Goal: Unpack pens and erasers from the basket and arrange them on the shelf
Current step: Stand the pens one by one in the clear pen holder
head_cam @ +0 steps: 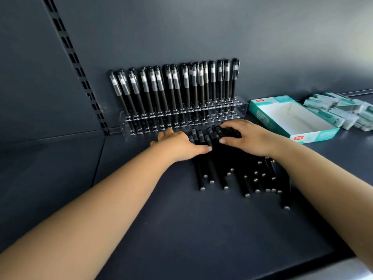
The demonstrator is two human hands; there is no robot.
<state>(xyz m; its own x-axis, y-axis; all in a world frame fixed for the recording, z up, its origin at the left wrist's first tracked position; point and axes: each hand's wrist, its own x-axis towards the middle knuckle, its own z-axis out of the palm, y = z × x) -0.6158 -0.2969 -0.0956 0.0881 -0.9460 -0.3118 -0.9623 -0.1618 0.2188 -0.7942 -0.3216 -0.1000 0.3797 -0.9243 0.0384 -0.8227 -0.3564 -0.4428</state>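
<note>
Several black pens point(238, 174) lie loose in a pile on the dark shelf point(161, 219), caps toward the back. My left hand point(177, 144) lies flat on the left edge of the pile, fingers straight. My right hand point(246, 136) covers the cap ends on the right, its fingers bent over a few pens. Behind the pile, a clear acrylic rack point(181, 118) stands against the back wall with several black pens point(173, 85) upright in it. The basket is not in view.
An open white-and-teal cardboard box point(292, 118) lies to the right of the rack, with nothing inside. Several wrapped teal erasers point(343, 112) are heaped at the far right. A slotted upright point(76, 65) runs down the back panel on the left. The shelf's front edge point(323, 265) is at lower right.
</note>
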